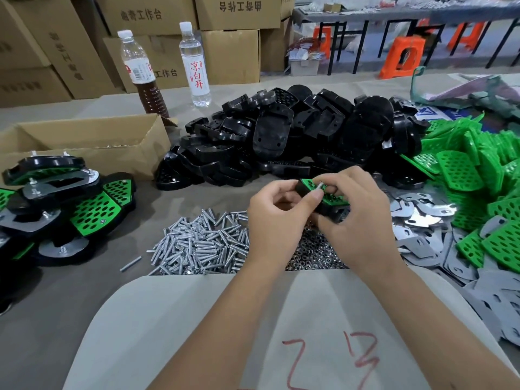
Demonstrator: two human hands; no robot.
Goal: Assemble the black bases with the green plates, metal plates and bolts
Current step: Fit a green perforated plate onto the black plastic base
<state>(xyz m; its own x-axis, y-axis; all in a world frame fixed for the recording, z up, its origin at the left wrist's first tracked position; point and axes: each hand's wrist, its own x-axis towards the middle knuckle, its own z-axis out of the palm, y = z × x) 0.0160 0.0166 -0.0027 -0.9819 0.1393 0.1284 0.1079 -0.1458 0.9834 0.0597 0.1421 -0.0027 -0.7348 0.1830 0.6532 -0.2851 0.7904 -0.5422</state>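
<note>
**Head view: bolt at a green-topped base, both hands busy**

Head view, centre: left hand (277,212) with fingers curled, pinching a bolt (320,186) between thumb and forefinger, tip at the green plate (326,194). Right hand (356,218) gripping the black base (329,211) under that plate, fingers wrapped round it. At 6 o'clock of the hands, loose bolts (202,243) and nuts (315,254) heaped on the table (84,277). At 12 o'clock, piled black bases (295,136). At 3 o'clock, metal plates (416,215) and green plates (478,170). At 9 o'clock, finished assemblies (64,204), with a cardboard box (92,147) behind. At 11 o'clock, two bottles (168,66).
</note>
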